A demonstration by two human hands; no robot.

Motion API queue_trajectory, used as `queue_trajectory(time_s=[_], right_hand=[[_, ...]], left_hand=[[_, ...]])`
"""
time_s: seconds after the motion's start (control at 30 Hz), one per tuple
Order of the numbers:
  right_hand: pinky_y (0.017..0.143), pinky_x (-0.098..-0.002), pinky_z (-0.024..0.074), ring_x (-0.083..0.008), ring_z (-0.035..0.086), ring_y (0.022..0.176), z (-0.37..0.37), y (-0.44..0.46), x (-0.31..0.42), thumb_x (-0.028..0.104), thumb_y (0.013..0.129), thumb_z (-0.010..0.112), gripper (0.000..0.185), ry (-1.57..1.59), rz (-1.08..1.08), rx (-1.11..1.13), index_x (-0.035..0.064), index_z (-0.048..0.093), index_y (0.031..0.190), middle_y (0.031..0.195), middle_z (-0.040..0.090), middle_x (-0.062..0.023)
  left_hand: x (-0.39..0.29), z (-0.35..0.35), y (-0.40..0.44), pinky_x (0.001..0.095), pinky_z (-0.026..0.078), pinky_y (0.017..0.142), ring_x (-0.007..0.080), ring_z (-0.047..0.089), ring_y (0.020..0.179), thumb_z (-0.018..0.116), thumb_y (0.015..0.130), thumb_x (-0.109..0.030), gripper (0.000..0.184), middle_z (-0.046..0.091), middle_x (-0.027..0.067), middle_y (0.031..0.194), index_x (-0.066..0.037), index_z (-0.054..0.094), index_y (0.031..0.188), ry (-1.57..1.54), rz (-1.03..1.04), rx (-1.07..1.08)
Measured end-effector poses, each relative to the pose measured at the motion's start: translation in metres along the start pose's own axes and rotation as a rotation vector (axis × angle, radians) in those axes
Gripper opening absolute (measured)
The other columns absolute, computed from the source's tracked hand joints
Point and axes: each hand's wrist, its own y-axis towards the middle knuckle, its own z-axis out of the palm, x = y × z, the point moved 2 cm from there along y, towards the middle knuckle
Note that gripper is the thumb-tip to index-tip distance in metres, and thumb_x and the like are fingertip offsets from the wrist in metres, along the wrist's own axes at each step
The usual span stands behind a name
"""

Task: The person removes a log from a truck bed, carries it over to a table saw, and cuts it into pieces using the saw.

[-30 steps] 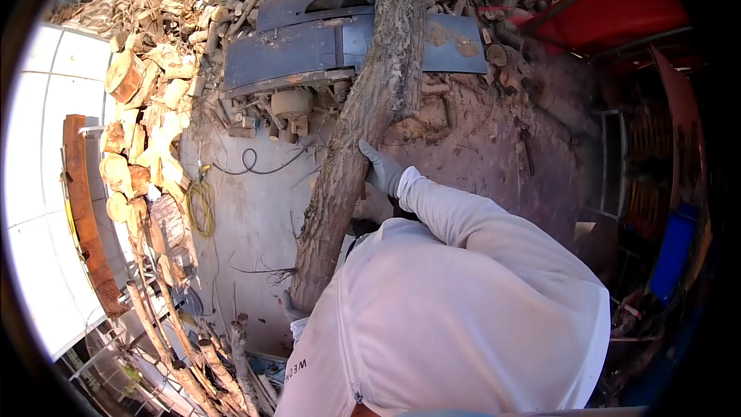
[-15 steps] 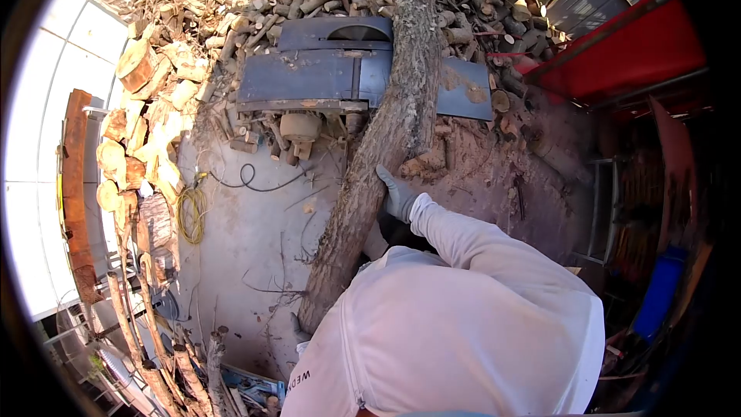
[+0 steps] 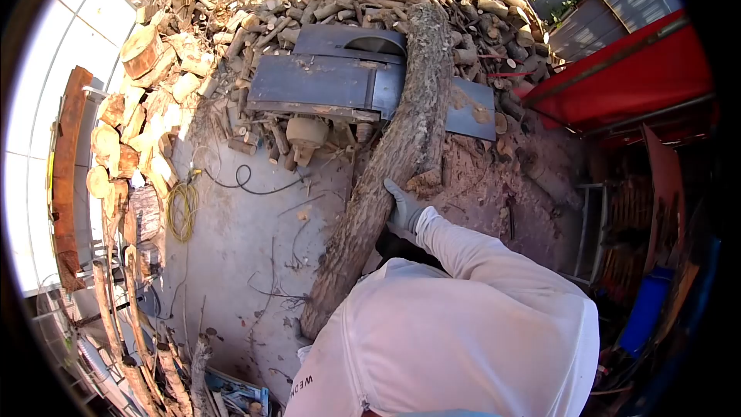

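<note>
A long, thick log [image 3: 413, 104] with rough bark slants across the middle. Its upper part lies over a blue-grey metal saw table [image 3: 309, 83], beside a partly visible round blade [image 3: 376, 45]. My right hand [image 3: 403, 207], in a grey glove, presses on the log's right side around its middle, fingers along the bark. At the log's lower end my left hand [image 3: 301, 333] is against it, mostly hidden by the log and my white sleeve; its fingers hardly show.
Cut firewood [image 3: 478, 8] is piled behind the table, and split logs [image 3: 143, 50] are stacked at left. A yellow cable coil [image 3: 182, 212] and thin twigs [image 3: 274, 289] lie on the floor. Upright branches [image 3: 108, 309] stand lower left. A metal frame [image 3: 603, 224] is at right.
The view has tilted upward, so the log's upper end and more of the woodpile show. Both hands remain at about the same places on the log.
</note>
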Motion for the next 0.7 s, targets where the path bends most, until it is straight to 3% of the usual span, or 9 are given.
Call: queue_trajectory(time_s=[0.53, 0.7], right_hand=[[0.123, -0.0534, 0.0368, -0.0319, 0.055, 0.139, 0.011, 0.008, -0.005, 0.037, 0.089, 0.086, 0.074, -0.074, 0.081, 0.001, 0.0083, 0.054, 0.149, 0.151, 0.059, -0.0111], [0.124, -0.0536, 0.0356, -0.0307, 0.052, 0.141, 0.008, 0.023, -0.013, 0.046, 0.087, 0.085, 0.080, -0.107, 0.094, 0.012, 0.0113, 0.052, 0.151, 0.154, 0.057, -0.0108]], left_hand=[[-0.009, -0.006, 0.006, 0.0439, 0.046, 0.116, 0.0310, 0.060, 0.133, 0.064, 0.096, -0.056, 0.073, 0.063, 0.0136, 0.146, -0.004, 0.060, 0.146, -0.024, -0.004, 0.008], [-0.018, -0.006, 0.011, 0.0437, 0.046, 0.117, 0.0308, 0.060, 0.133, 0.064, 0.095, -0.057, 0.073, 0.063, 0.0136, 0.147, -0.004, 0.060, 0.146, -0.017, 0.000, 0.030]])
